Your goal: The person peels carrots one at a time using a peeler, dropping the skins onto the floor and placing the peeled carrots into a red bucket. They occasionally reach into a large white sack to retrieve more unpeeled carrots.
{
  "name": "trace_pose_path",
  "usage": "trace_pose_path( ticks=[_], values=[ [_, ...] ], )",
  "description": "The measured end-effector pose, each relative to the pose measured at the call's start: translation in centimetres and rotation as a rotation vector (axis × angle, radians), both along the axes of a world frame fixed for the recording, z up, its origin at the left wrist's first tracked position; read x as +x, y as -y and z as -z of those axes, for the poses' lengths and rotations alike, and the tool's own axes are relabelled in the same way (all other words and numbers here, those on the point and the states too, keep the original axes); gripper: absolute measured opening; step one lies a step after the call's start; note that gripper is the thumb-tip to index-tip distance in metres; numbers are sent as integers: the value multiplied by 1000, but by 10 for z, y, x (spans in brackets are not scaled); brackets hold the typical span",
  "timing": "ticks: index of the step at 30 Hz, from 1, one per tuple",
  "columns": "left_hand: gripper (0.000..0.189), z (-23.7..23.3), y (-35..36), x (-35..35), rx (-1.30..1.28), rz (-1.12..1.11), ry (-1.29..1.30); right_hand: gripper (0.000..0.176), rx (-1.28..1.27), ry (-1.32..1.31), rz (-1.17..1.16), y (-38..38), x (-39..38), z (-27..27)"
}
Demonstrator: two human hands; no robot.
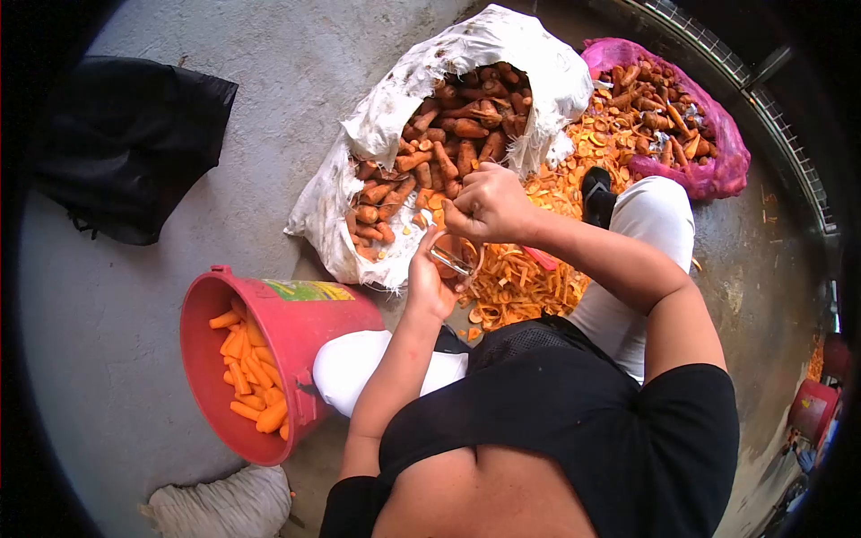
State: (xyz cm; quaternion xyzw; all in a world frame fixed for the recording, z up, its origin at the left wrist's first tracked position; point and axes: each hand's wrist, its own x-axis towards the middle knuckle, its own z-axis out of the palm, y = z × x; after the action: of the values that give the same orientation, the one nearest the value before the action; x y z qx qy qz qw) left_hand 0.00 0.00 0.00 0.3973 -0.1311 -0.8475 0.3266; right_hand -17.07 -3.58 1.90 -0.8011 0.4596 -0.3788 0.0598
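Note:
My right hand is closed in a fist around what looks like a Y-shaped peeler. Its metal blade shows below the fist, while the handle is mostly hidden by my fingers. Just under the blade, my left hand has its fingers curled. They seem to grip a carrot, though little of it shows. Both hands are close together over the lower edge of a torn white sack full of unpeeled carrots. Beneath my right forearm lies a heap of orange peelings, with a flat red object on it.
A tilted red bucket with peeled carrots stands by my left knee. Beyond my right leg is a pink mesh bag of carrots and scraps. Black cloth or plastic lies far left; a whitish bundle sits below the bucket.

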Motion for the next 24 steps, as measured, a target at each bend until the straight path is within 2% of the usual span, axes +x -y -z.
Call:
trace_pose_path(
  ticks=[2, 5, 6, 7, 10, 13, 14, 17, 18, 19, 21, 22, 24],
  values=[
    [43, -7, -7, -1, -91, 38, -16, 26, 56, 22, 54, 2, -3, 2],
    [42, -13, -12, 1, -91, 118, -35, 34, 117, 20, 179, 37, -31, 22],
    [41, -12, -14, 1, -98, 132, -60, 42, 188, -64, 226, 38, -37, 15],
    [42, -17, -17, -1, -130, 136, -81, 44, 104, -270, 285, 44, -46, 24],
    [45, -32, -17, -1, -211, 157, -105, 45, 352, -236, 492, 51, -61, 36],
    [48, -28, -11, -2, -172, 133, -114, 43, 288, -155, 595, 50, -57, 27],
    [47, -26, -8, -1, -129, 119, -120, 43, 355, -24, 534, 48, -55, 22],
    [46, -9, -1, 2, -56, 59, -69, 41, 441, 99, 403, 31, -36, -5],
    [44, -4, 0, 2, -59, 42, -32, 40, 342, 153, 285, 22, -29, -11],
    [43, 0, 2, 3, -62, 26, 8, 35, 258, 69, 231, 19, -22, -10],
    [37, 5, 4, 4, -46, -6, 32, 30, 19, 68, 101, 7, -10, -15],
    [33, 5, 5, 5, -35, -19, 45, 28, 64, 73, 93, 2, -3, -15],
    [28, -1, 6, 1, 32, -49, 72, 29, -15, 64, 29, -1, 2, -11]
  ],
)
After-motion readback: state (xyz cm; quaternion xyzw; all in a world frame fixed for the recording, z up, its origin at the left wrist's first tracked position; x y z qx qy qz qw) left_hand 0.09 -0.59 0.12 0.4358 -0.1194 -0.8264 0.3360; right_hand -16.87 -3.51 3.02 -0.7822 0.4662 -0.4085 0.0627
